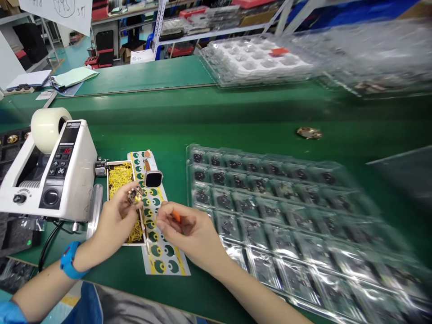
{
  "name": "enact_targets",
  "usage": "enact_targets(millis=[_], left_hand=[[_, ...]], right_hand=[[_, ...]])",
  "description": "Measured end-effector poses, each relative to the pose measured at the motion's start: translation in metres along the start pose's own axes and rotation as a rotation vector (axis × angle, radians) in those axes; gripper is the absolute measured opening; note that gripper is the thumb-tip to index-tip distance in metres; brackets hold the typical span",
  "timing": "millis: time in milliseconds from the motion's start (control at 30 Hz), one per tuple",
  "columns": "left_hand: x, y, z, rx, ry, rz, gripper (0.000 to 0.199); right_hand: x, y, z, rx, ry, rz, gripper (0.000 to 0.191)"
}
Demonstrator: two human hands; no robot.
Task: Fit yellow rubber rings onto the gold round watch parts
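Observation:
My left hand (118, 216), with a blue band on the wrist, pinches a small round metal watch part (135, 195) above a white box (108, 180) of yellow rings (120, 174). To its right, my right hand (189, 229) is closed on a small orange object (176, 216); its kind cannot be made out, as the fingers cover most of it. Under both hands lies a sticker sheet (155, 263) with yellow and dark green round shapes. A smartwatch (153, 178) with a brown strap rests on the sheet's upper part.
At left stands a white tape dispenser (72, 171) with a tape roll (47, 128). A large clear compartment tray (270, 216) of dark parts covers the right side. Behind it lies a round metal piece (308, 133). More plastic trays (256, 58) sit on the raised ledge.

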State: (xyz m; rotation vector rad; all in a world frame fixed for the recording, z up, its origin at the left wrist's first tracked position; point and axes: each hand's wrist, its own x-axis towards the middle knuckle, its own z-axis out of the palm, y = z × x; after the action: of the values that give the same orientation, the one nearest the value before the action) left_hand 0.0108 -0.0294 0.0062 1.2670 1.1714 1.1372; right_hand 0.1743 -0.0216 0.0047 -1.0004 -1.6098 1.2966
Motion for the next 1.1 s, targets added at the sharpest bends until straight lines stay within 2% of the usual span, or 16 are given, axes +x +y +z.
enact_targets(millis=[133, 200, 300, 533, 800, 1100], left_hand=[[0.007, 0.010, -0.009, -0.046, 0.194, 0.071, 0.039], [0.008, 0.012, -0.012, -0.047, 0.240, 0.083, 0.038], [0.008, 0.012, -0.012, -0.047, 0.224, 0.074, 0.038], [0.007, 0.010, -0.009, -0.045, 0.175, 0.057, 0.037], [0.008, 0.009, -0.011, -0.030, 0.157, 0.051, 0.036], [0.009, 0.007, -0.012, -0.047, 0.172, 0.048, 0.036]], right_hand=[[-0.004, 0.007, 0.007, -0.216, -0.096, -0.160, 0.016], [-0.005, 0.012, 0.010, -0.341, -0.138, -0.207, 0.021], [-0.005, 0.016, 0.011, -0.443, -0.130, -0.185, 0.018], [-0.005, 0.014, 0.014, -0.398, -0.170, -0.125, 0.015], [-0.005, 0.013, 0.011, -0.489, -0.214, -0.115, 0.017], [-0.009, 0.004, 0.004, -0.660, -0.371, -0.317, 0.019]])
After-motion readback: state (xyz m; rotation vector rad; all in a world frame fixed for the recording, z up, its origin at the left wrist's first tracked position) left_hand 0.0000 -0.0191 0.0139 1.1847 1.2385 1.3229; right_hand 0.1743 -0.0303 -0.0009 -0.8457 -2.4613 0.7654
